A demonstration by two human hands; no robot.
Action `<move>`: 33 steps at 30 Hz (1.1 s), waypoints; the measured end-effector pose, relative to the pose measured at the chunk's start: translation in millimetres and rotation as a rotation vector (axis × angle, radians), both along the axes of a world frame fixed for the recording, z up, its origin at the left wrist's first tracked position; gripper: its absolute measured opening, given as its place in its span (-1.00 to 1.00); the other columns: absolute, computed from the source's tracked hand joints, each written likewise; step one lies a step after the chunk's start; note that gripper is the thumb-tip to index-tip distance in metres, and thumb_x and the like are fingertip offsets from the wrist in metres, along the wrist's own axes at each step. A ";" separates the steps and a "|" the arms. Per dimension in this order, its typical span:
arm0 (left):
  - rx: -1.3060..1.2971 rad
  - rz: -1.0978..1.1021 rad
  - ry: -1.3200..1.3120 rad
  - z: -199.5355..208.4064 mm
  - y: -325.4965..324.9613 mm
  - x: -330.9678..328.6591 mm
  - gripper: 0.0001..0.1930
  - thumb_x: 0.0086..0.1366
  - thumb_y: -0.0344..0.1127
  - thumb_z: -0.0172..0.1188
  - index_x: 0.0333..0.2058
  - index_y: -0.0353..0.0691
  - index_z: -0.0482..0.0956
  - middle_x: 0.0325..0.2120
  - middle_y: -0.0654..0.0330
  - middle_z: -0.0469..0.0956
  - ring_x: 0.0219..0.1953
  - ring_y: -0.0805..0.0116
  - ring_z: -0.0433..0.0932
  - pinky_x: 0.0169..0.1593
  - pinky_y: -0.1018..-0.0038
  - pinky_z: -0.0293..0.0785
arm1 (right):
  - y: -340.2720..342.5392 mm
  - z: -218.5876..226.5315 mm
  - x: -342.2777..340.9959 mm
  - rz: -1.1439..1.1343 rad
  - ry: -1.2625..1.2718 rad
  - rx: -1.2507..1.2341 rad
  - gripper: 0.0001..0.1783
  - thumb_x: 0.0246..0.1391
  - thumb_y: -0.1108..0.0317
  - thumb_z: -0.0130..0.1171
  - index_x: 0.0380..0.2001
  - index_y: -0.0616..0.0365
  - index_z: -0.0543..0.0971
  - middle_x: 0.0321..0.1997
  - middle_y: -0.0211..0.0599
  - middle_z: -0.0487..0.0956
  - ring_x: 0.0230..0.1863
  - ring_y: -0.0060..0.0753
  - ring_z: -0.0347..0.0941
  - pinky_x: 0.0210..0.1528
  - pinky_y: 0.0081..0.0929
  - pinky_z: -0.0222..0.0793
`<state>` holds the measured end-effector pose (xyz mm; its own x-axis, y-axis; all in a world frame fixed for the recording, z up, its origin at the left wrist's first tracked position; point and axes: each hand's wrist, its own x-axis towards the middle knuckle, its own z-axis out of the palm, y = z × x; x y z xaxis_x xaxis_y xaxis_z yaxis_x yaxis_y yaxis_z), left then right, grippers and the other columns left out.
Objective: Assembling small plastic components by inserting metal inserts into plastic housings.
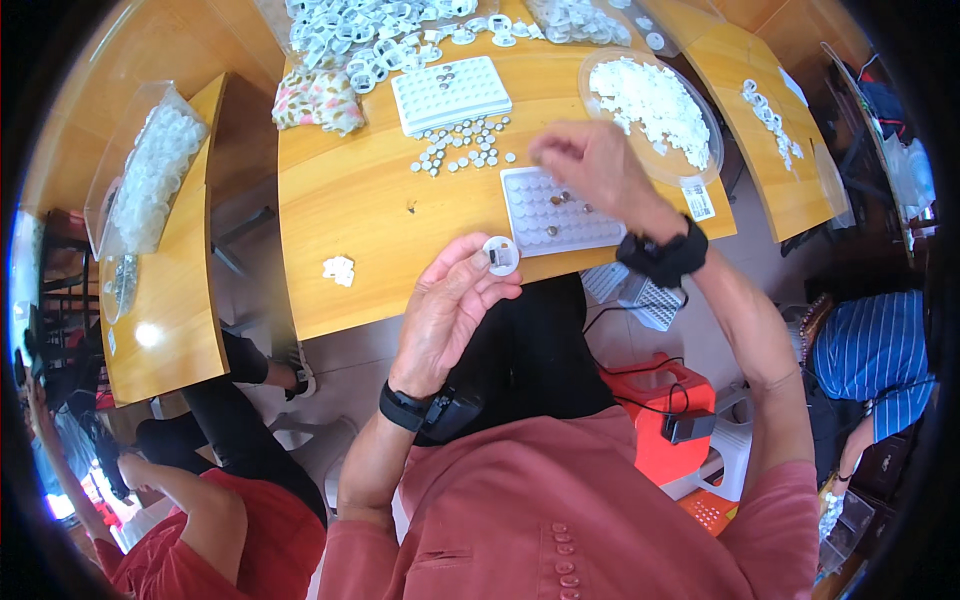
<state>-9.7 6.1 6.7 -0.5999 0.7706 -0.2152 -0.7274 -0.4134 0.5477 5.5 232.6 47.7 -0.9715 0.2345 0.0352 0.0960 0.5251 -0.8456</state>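
My left hand (455, 300) pinches a round white plastic casing (502, 256) with a small dark part set in it, just past the table's near edge. My right hand (595, 170) is raised above the far side of a white dimpled tray (535, 205). Its fingers are bent together and slightly blurred, and whatever lies between them is hidden. A few small metal button cells (552, 231) rest in that tray. Beyond it, many loose button cells (465, 145) lie scattered on the wood, in front of a second white tray (450, 95) with a few cells on it.
A round clear tray (712, 160) of white pieces stands at the right. White casings (370, 30) are heaped at the back, beside a flowered cloth bundle (318, 100). A small white pile (339, 270) lies left. Other people sit at both sides; a red stool (665, 420) is below.
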 end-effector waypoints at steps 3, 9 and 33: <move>0.022 -0.017 0.008 -3.6 -1.3 -1.0 -0.77 0.32 -0.39 0.03 -0.10 -0.37 0.40 -0.22 0.01 0.53 -0.23 0.25 0.57 -0.13 0.37 0.55 | 23.2 4.8 -21.1 -0.001 0.167 0.414 -0.86 -0.05 0.45 0.15 -0.39 0.25 0.61 -0.61 -0.34 0.55 -0.59 -0.62 0.41 -0.49 -0.60 0.33; 0.023 -0.014 -0.028 -6.7 -1.6 -2.2 -0.78 0.31 -0.40 0.03 -0.10 -0.37 0.42 -0.22 0.01 0.53 -0.22 0.23 0.57 -0.13 0.36 0.55 | 18.0 -15.2 -44.1 0.169 0.117 0.389 -0.86 -0.12 0.44 0.16 -0.44 0.23 0.62 -0.56 -0.20 0.58 -0.55 -0.39 0.50 -0.42 -0.49 0.39; 0.054 0.031 0.017 -5.1 1.7 0.3 -0.77 0.32 -0.40 0.02 -0.08 -0.36 0.41 -0.20 0.00 0.53 -0.19 0.22 0.56 -0.10 0.36 0.53 | -12.9 -3.7 2.6 0.201 0.269 0.049 -0.87 -0.16 0.52 0.24 -0.43 0.22 0.61 -0.45 -0.32 0.61 -0.41 -0.55 0.55 -0.29 -0.61 0.46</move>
